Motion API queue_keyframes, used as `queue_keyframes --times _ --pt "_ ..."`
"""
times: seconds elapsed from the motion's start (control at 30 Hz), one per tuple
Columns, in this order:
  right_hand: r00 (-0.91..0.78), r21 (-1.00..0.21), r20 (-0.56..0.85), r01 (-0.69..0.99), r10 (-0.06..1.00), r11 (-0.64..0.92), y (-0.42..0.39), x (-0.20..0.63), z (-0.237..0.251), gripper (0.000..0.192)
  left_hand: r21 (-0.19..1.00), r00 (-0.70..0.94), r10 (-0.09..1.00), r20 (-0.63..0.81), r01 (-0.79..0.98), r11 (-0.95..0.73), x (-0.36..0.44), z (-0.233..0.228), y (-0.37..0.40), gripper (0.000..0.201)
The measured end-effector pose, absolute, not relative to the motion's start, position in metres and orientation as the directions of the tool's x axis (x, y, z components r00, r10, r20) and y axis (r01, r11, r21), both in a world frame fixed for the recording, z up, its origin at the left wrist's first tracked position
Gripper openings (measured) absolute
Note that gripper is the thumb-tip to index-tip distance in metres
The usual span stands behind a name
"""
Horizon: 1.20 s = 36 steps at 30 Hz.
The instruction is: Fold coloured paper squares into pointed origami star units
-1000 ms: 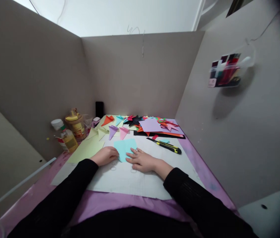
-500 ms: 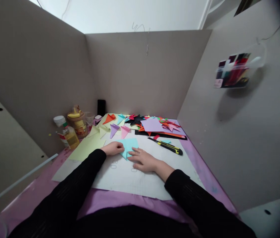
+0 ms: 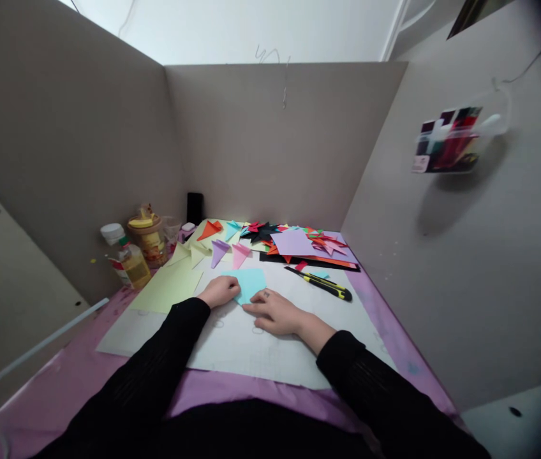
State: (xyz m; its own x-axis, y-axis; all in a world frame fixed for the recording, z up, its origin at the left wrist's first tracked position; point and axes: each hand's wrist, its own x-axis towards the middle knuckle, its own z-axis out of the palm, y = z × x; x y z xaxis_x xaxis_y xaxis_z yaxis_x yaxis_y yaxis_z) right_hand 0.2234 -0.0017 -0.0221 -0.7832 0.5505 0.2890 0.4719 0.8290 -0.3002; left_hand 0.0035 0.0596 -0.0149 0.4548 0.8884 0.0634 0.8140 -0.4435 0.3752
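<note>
A light blue sheet of paper (image 3: 250,280) lies between my hands, on a large white sheet (image 3: 270,360). My left hand (image 3: 220,291) is closed at its left edge, thumb and fingers together on the paper. My right hand (image 3: 277,312) rests on its lower right part with fingers stretched out and spread. The paper's near corner is partly covered by my fingers. To the right lies a yellow and black utility knife (image 3: 325,285).
Folded paper pieces, one purple (image 3: 219,252) and one pink (image 3: 240,255), lie beyond my hands. A pile of paper stars (image 3: 265,232) sits behind, with a lilac square (image 3: 292,243). Pale green paper (image 3: 168,288) and a bottle (image 3: 135,264) stand left. Grey panels (image 3: 280,140) enclose the table.
My left hand has shifted slightly toward me along the blue paper's left edge. The small raised fold between my hands no longer shows. My right hand has stayed nearly in place.
</note>
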Motion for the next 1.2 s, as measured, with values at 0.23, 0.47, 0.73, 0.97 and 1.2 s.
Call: queue_keyframes --times 0.23,0.47,0.73,0.97,1.2 --pt "-0.788 -0.284 0.299 0.464 0.538 0.839 -0.002 0.224 -0.022 0.039 0.348 0.408 0.91 0.07 0.845 -0.406 0.006 -0.017 0.058 0.022" --pt "-0.793 -0.307 0.291 0.454 0.536 0.837 -0.001 0.223 -0.025 0.037 0.328 0.369 0.927 0.064 0.87 -0.368 0.009 -0.016 0.055 0.023" --pt "-0.81 -0.331 0.235 0.453 0.537 0.828 -0.008 0.224 -0.015 0.047 0.318 0.358 0.931 0.068 0.877 -0.36 0.01 -0.015 0.054 0.021" --pt "-0.824 -0.281 0.259 0.434 0.503 0.856 -0.015 0.221 -0.008 0.044 0.289 0.353 0.932 0.081 0.887 -0.361 0.011 -0.015 0.052 0.019" --pt "-0.832 -0.256 0.268 0.425 0.487 0.868 -0.017 0.219 -0.006 0.04 0.18 0.296 0.94 0.167 0.929 -0.324 -0.003 -0.014 0.047 0.029"
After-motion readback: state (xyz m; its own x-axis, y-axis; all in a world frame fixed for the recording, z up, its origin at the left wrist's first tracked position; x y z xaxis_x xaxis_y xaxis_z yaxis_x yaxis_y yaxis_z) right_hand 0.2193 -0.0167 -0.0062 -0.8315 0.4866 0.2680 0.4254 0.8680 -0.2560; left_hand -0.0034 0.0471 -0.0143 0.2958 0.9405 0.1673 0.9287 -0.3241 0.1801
